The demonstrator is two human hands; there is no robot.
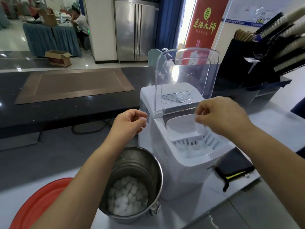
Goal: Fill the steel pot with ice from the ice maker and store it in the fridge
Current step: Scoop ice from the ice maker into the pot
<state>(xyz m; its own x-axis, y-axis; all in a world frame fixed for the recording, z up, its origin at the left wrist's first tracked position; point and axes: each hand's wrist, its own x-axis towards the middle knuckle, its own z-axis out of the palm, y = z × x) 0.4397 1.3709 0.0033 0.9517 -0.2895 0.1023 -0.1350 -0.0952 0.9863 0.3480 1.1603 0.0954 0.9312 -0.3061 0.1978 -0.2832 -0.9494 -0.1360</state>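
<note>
The steel pot (pixel 132 164) stands on the counter at lower centre, partly filled with ice cubes (pixel 127 195). To its right is the white ice maker (pixel 178 171), its clear lid (pixel 186 71) raised upright. Inside it, a white slotted ice basket (pixel 212 141) holds some ice. My right hand (pixel 221 116) hovers over the basket, its fingertips pinching what looks like the basket's thin clear handle. Loosely curled and holding nothing, my left hand (pixel 130 121) is beside the machine's left wall, above the pot. A steel two-door fridge (pixel 135 30) stands at the far back.
A red basin (pixel 41 202) sits at lower left, against the pot. A black pouch (pixel 231 167) lies right of the ice maker. A black rack with cups (pixel 272 52) fills the right back. A dark raised counter with a brown mat (pixel 74 86) runs behind.
</note>
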